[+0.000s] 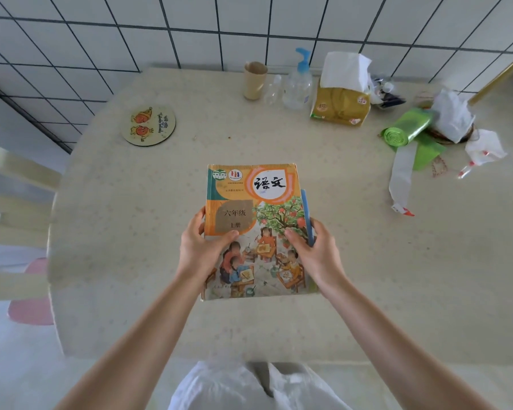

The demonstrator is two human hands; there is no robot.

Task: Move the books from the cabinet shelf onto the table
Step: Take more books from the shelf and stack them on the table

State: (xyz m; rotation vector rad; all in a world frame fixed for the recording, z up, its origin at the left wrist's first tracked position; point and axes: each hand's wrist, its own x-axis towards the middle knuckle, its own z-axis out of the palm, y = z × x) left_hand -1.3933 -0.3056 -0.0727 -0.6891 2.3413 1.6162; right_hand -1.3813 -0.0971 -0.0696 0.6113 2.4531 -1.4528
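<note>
A stack of books (258, 202) is over the middle of the beige table (131, 232). The top one has an orange cover with a drawing of children at desks. A blue book edge (306, 214) sticks out on the stack's right side. My left hand (203, 247) grips the left edge, thumb on the cover. My right hand (311, 250) grips the right edge, thumb on the cover and fingers around the blue edge. Whether the stack touches the table I cannot tell. The cabinet shelf is out of view.
At the table's far edge stand a brown cup (254, 80), a clear pump bottle (298, 84) and a tissue pack (339, 102). A green bag roll (406, 128) and plastic wrappers lie at the right. A round coaster (148, 125) lies at the left. A chair (9, 208) stands left.
</note>
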